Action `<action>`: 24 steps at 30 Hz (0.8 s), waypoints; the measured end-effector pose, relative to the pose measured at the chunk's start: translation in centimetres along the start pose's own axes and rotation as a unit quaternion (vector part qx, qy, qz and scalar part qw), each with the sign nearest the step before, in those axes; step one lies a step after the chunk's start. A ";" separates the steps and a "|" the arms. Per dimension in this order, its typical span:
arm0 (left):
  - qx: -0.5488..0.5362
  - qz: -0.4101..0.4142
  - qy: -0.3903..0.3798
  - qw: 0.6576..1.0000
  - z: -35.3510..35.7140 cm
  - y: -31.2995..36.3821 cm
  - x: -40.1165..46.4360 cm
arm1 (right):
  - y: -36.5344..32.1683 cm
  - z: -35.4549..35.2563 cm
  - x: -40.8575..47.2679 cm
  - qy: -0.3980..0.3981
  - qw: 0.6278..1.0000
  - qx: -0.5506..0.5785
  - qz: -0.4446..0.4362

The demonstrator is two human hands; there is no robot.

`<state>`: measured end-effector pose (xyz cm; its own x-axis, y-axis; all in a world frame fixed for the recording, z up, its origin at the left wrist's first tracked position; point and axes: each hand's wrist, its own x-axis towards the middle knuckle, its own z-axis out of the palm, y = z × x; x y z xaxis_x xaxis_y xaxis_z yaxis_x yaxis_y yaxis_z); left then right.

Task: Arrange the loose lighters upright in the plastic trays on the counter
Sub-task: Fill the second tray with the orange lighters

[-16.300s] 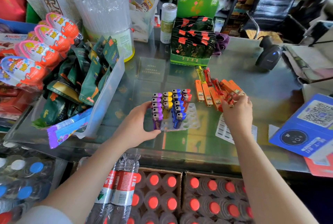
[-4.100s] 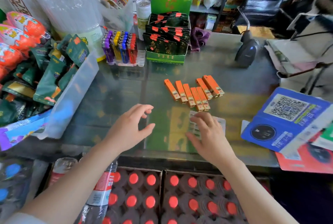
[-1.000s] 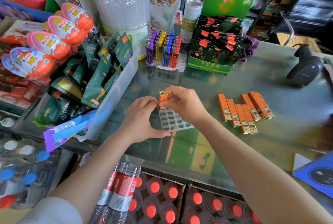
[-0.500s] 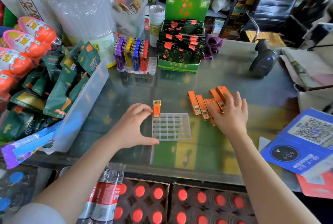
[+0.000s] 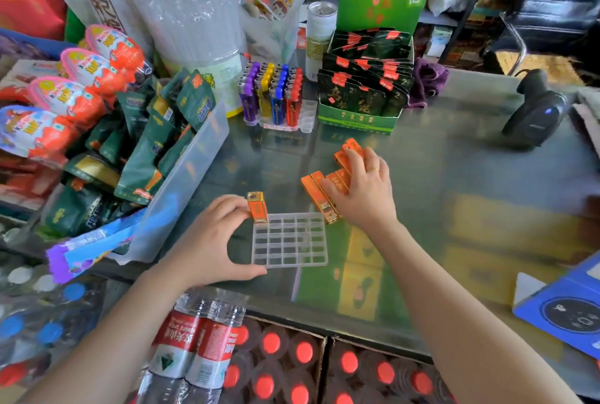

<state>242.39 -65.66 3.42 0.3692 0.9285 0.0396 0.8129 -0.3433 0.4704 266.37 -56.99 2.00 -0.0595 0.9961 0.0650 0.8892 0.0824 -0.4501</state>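
A clear gridded plastic tray (image 5: 289, 241) lies on the glass counter (image 5: 454, 176) in front of me. One orange lighter (image 5: 257, 207) stands upright in its far-left cell. My left hand (image 5: 207, 241) grips the tray's left side, thumb on the near edge and fingers by the standing lighter. To the right, loose orange lighters (image 5: 316, 191) lie flat in a row. My right hand (image 5: 365, 192) lies palm down over them, fingers curled on the far ones. At the back stands a second tray (image 5: 303, 118) filled with upright coloured lighters (image 5: 271, 95).
A clear bin of green snack packs (image 5: 181, 176) crowds the left. A green display box (image 5: 360, 111) and a can (image 5: 319, 33) stand behind. A black barcode scanner (image 5: 535, 114) sits far right, a blue QR card (image 5: 568, 316) near right. Bottle crates lie below the counter.
A second ago my right hand was at the upright lighter in the tray corner; it has since moved right onto the loose lighters and curled its fingers. My left hand stays on the tray.
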 end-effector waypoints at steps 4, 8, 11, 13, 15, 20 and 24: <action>0.000 -0.035 0.010 0.999 -0.9 -1.5 -1.8 | -3.3 1.5 1.4 -0.038 0.999 0.002 -0.007; -0.002 -0.036 0.017 0.999 -0.9 -1.8 -2.5 | -5.3 2.0 2.5 -0.069 0.997 -0.028 -0.018; -0.011 -0.030 0.031 0.999 -0.6 -2.1 -2.4 | -5.7 1.2 2.1 -0.026 0.996 -0.043 -0.071; -0.018 -0.019 0.037 0.999 -0.4 -2.3 -2.2 | -6.2 0.7 1.2 -0.018 0.992 -0.029 -0.118; -0.023 -0.009 0.035 0.999 -0.4 -2.3 -2.0 | -7.0 0.3 0.1 -0.064 0.988 -0.036 -0.139; -0.035 0.006 0.027 0.999 0.1 -2.2 -1.9 | -8.8 -0.5 -0.7 -0.130 0.980 -0.104 -0.111; -0.065 -0.022 0.028 0.997 0.3 -1.9 -2.2 | -9.9 0.2 -1.7 -0.106 0.980 -0.149 -0.084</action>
<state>240.20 -67.09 2.23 0.3065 0.9497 0.0638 0.7614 -0.2849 0.5823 257.59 -59.50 6.12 -0.2805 0.9561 -0.0850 0.9499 0.2639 -0.1675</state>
